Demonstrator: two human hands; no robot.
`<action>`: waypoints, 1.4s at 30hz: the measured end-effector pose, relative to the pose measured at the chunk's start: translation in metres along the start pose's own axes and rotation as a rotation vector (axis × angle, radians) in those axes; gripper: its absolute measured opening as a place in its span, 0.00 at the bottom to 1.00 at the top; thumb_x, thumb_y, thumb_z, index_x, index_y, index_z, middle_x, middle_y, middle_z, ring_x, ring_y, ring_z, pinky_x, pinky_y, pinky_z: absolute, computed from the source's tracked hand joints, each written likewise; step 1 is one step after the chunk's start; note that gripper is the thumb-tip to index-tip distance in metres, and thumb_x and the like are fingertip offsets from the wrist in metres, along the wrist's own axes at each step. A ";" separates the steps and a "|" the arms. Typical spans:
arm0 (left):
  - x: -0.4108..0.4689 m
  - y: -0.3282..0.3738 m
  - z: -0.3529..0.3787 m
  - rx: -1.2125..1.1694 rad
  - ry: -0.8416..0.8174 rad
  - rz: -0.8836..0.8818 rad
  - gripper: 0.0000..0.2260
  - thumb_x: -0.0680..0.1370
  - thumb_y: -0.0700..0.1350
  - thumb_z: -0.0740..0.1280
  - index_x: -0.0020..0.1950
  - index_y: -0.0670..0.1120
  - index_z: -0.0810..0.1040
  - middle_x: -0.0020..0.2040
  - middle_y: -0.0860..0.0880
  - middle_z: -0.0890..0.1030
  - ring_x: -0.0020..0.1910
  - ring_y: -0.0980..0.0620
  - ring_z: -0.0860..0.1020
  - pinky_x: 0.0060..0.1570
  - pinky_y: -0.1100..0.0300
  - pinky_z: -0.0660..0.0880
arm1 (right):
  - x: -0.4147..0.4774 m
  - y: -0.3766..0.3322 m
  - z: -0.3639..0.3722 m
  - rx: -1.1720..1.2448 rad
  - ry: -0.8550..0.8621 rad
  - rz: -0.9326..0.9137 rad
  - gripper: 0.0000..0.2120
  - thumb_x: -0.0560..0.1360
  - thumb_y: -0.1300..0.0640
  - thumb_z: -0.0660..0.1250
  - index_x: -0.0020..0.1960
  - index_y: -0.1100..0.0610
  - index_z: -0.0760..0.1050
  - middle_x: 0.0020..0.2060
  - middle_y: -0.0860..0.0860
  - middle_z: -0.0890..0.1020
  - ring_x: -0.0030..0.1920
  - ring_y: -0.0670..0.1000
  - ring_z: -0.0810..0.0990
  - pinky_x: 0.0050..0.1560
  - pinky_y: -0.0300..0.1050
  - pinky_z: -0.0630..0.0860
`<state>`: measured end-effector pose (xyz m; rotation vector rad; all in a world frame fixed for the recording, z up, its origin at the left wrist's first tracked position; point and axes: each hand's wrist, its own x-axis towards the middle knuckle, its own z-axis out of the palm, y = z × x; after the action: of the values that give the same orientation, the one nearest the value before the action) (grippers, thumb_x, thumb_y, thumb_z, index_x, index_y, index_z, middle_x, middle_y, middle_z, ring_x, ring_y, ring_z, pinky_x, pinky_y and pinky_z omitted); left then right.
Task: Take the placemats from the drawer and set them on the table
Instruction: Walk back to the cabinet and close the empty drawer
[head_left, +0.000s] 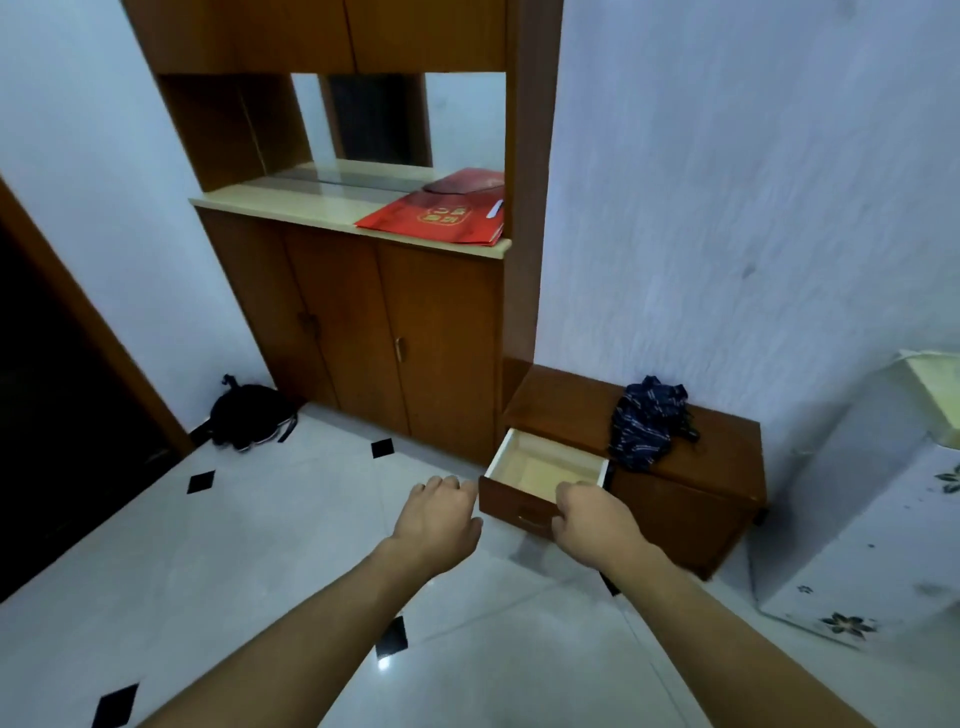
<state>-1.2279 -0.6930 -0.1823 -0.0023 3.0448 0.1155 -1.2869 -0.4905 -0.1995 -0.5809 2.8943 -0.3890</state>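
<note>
A small wooden drawer (501, 501) stands pulled out of a low brown cabinet (691, 499). Its pale inside (545, 467) shows only bare wood; I see no placemats in it. My right hand (592, 522) is at the drawer's front, its fingers curled over the top edge of the front panel just above the metal handle (530, 519). My left hand (436, 522) hovers just left of the drawer's front corner, fingers loosely curled, holding nothing. No table is in view.
A tall wooden cupboard (363, 322) with a red bag (436, 218) on its counter stands behind. A dark striped cloth (647, 421) lies on the low cabinet. A black backpack (249, 415) sits on the tiled floor at left. A white flowered box (872, 545) stands at right.
</note>
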 end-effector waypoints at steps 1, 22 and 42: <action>0.019 -0.007 0.000 0.002 -0.011 0.019 0.15 0.79 0.51 0.60 0.62 0.45 0.72 0.59 0.43 0.78 0.58 0.43 0.74 0.58 0.50 0.70 | 0.015 -0.001 0.002 0.013 -0.005 0.038 0.05 0.75 0.54 0.61 0.45 0.55 0.69 0.42 0.52 0.75 0.46 0.57 0.79 0.40 0.46 0.73; 0.379 -0.027 0.191 0.046 -0.357 0.202 0.18 0.78 0.50 0.61 0.66 0.44 0.72 0.57 0.44 0.78 0.56 0.44 0.75 0.53 0.53 0.71 | 0.278 0.167 0.150 0.070 -0.137 0.352 0.14 0.60 0.62 0.75 0.45 0.58 0.80 0.40 0.56 0.82 0.40 0.58 0.82 0.38 0.46 0.77; 0.498 -0.072 0.503 -0.133 -0.551 -0.030 0.11 0.78 0.48 0.62 0.50 0.41 0.78 0.47 0.42 0.80 0.50 0.42 0.78 0.50 0.52 0.75 | 0.395 0.241 0.443 0.065 -0.370 0.368 0.07 0.63 0.59 0.74 0.37 0.59 0.77 0.31 0.56 0.79 0.32 0.58 0.79 0.33 0.47 0.75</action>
<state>-1.6756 -0.7255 -0.7339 -0.0219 2.4818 0.2670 -1.6394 -0.5311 -0.7325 -0.0880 2.5435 -0.2846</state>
